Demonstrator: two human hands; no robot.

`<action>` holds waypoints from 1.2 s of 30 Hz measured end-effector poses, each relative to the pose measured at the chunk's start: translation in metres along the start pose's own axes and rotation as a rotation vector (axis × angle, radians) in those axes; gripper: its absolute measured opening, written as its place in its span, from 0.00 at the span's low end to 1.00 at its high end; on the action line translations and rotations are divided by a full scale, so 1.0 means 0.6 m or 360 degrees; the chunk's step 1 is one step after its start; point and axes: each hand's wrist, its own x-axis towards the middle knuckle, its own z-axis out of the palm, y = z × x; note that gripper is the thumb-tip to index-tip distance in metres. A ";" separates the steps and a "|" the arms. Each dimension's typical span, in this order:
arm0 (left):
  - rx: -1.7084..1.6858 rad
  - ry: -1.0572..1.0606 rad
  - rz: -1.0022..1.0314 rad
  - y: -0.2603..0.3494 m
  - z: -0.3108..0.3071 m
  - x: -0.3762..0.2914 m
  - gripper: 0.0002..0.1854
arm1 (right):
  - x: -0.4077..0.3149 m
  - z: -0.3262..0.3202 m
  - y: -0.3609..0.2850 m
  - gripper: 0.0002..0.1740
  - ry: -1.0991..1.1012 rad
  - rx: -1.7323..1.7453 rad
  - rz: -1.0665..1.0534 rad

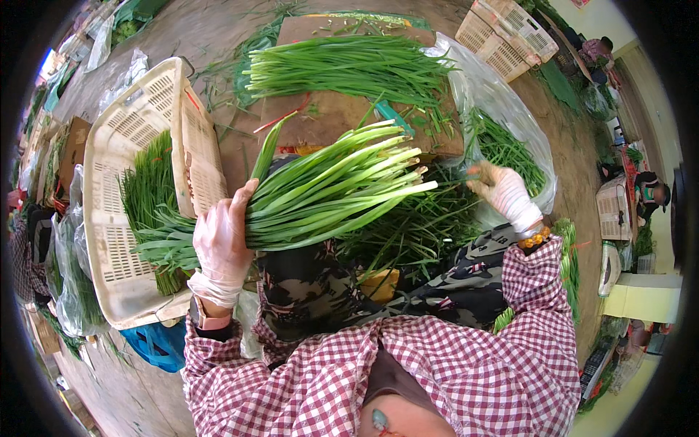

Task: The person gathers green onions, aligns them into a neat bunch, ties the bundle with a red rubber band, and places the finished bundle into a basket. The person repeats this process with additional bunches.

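My left hand [221, 237], in a thin clear glove, grips a thick bunch of garlic chives [327, 191]. The pale cut stems point right, and the leaf tips hang left over a crate. My right hand [499, 188], gloved and slightly blurred, is apart from the bunch on the right. Its fingertips are close together near a dark green strand, and I cannot tell whether they hold it. Beyond the bunch, a large pile of garlic chives [349, 68] lies across a brown board [338, 109]. Loose dark leaves [409, 229] are heaped between my knees.
A cream plastic crate [112, 240] with tied chives [147, 191] stands at left. A teal-handled tool [394, 117] and a red tie [281, 116] lie on the board. At right is a clear plastic bag [538, 147] of leaves. Another crate [505, 38] stands far right; people sit beyond.
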 end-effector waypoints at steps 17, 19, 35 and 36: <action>0.0038 0.0158 0.0160 -0.011 -0.001 -0.008 0.30 | 0.001 0.016 -0.167 0.34 -0.0974 0.2163 -0.0652; 0.0027 0.0163 0.0196 -0.010 -0.003 -0.007 0.31 | -0.004 0.017 -0.172 0.33 -0.0928 0.2055 -0.0565; 0.0205 0.0060 0.0357 -0.013 -0.007 -0.010 0.30 | -0.012 0.039 -0.075 0.14 0.0431 0.0635 -0.0641; 0.0227 0.0064 0.0384 -0.013 -0.007 -0.010 0.29 | -0.014 0.022 -0.065 0.15 0.0378 0.0587 -0.0564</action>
